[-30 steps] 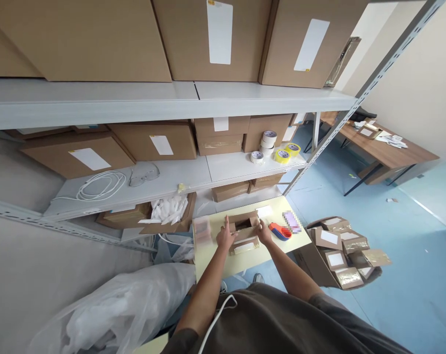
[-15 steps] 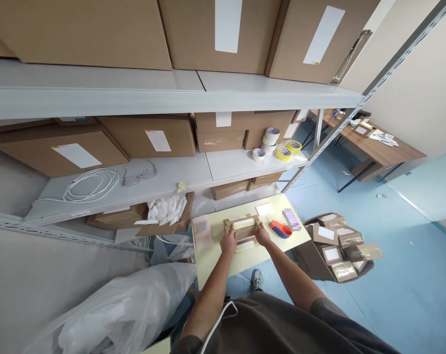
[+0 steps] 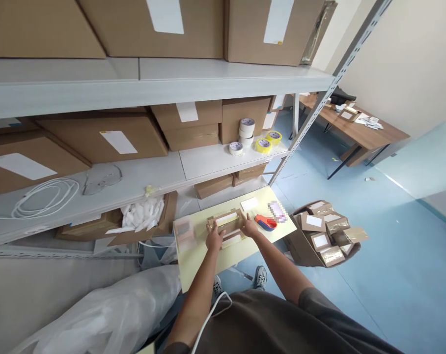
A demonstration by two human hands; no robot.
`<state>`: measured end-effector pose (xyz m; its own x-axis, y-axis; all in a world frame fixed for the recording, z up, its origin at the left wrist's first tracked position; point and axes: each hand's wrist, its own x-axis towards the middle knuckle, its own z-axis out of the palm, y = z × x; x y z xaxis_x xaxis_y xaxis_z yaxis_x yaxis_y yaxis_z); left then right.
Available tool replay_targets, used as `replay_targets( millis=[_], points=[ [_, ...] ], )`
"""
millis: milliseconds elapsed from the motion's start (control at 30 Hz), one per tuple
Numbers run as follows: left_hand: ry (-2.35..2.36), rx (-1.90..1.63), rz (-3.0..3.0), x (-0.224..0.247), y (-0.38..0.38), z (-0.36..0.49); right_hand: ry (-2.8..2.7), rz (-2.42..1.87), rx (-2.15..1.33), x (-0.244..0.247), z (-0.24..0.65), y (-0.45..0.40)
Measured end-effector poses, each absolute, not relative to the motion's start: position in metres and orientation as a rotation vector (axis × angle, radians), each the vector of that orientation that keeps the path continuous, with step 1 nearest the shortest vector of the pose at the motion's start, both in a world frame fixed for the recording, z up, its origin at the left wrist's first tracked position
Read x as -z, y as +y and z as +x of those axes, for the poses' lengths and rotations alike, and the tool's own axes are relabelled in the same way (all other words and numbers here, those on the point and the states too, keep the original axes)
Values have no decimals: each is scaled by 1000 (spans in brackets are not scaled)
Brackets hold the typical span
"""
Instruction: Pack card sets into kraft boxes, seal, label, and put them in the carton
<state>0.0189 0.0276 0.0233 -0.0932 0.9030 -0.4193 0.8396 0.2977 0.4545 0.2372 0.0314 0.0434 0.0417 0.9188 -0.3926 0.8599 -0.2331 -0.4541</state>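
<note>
A small brown cardboard box point(image 3: 228, 222) with clear tape and a white label lies on the pale yellow table point(image 3: 197, 255). My left hand point(image 3: 214, 237) grips its left end, and my right hand point(image 3: 248, 226) holds its right end. Close to my right hand lies a red and blue tape dispenser point(image 3: 265, 222). Behind it are a white card point(image 3: 249, 204) and a pixelated purple item point(image 3: 277, 211). A pinkish clear packet point(image 3: 184, 233) rests at the table's left end.
Metal shelving point(image 3: 153, 93) with large cartons stands ahead, holding tape rolls point(image 3: 246, 129) and a coiled white cable point(image 3: 48, 196). A carton of small boxes point(image 3: 300, 246) is on the floor at right. Plastic-wrapped bulk point(image 3: 108, 309) lies at lower left. A wooden desk point(image 3: 374, 135) stands behind.
The camera view has shifted to the right, so the shelf and table appear farther left. Both hands remain on the box, with my right hand slightly nearer its front edge.
</note>
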Motion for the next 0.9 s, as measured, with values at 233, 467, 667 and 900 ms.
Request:
replay_targets(
  millis=[233, 467, 667, 900],
  points=[
    [1991, -104, 1509, -26, 33, 39, -1809, -2001, -964, -58, 322, 26],
    [2017, -148, 1513, -23, 37, 54, -1812, -2035, -1009, -42, 406, 28],
    [2036, -160, 1476, -19, 40, 60, -1816, -2015, -1043, -3, 427, 24],
    [2044, -195, 1461, -13, 38, 63, -1776, -2138, -1112, 42, 405, 11]
  ],
)
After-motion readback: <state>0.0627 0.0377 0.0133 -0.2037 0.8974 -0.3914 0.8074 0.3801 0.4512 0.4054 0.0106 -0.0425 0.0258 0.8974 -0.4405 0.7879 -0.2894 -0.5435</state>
